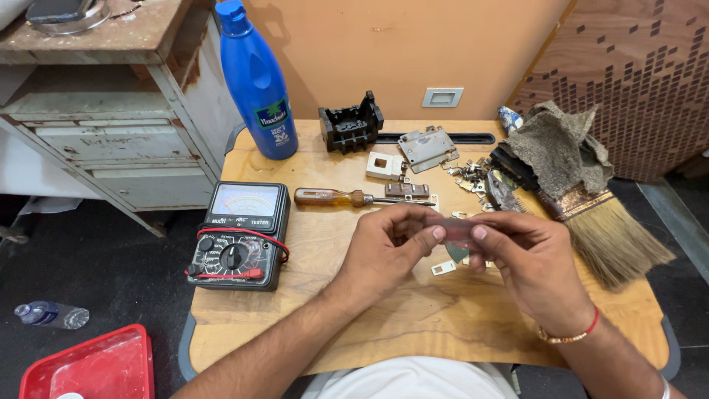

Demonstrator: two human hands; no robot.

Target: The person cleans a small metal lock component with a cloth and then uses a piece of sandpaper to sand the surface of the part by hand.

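Reddish translucent small part (454,230) pinched between both thumbs over wooden table (413,318) centre | left hand (388,247) fingers grasp its left end | right hand (528,255) grasps right end | screwdriver (347,198) at 12 o'clock | multimeter (240,235) at 9 | brush (598,222) at 3

We see a wooden surface (413,318) with rounded corners. At its eleven o'clock stands a blue bottle (258,81), at nine a multimeter (238,235) with red leads. A screwdriver (354,198) lies near the centre. At twelve sit a black housing (351,124) and a metal plate (428,148); at two, small metal parts (469,176), a rag (561,148) and a brush (598,225).
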